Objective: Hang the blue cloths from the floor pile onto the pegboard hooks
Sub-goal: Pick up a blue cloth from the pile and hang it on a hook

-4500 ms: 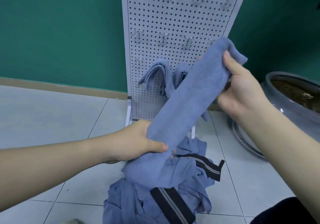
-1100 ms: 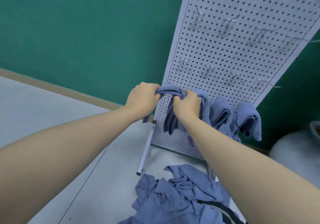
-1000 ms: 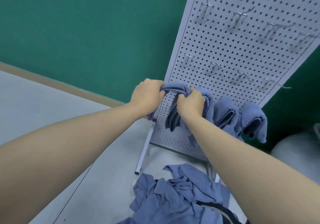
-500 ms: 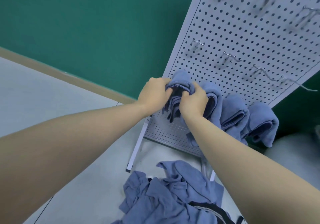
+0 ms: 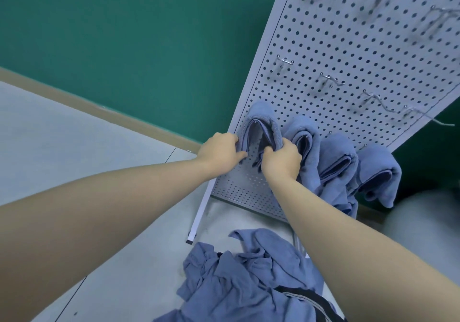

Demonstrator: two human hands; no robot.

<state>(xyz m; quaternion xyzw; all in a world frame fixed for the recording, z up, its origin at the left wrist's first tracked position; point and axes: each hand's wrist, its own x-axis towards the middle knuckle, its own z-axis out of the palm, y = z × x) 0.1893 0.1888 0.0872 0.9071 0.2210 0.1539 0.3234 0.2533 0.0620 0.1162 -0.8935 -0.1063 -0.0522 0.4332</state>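
Your left hand (image 5: 222, 152) and right hand (image 5: 282, 159) met at the centre of the frame, each with fingers curled around one hanging end of the blue cloth (image 5: 260, 125) draped over a hook at the lower left edge of the white pegboard (image 5: 348, 55). The left hand gripped the cloth's left fold; the right hand pinched the right fold (its fingertips tucked into the fabric). The cloth arched over its hook, which was hidden under the fabric. To its right along the same row hung three more blue cloths (image 5: 336, 162), side by side and touching. Above them, toward the upper right of the frame, the bare metal hooks (image 5: 328, 78) stood out from the board. At the bottom centre the floor pile (image 5: 239, 279) of blue cloths lay crumpled on the pale tiled floor (image 5: 74, 142), just in front of the pegboard's foot, with a dark striped band (image 5: 311, 301) across it at lower right.
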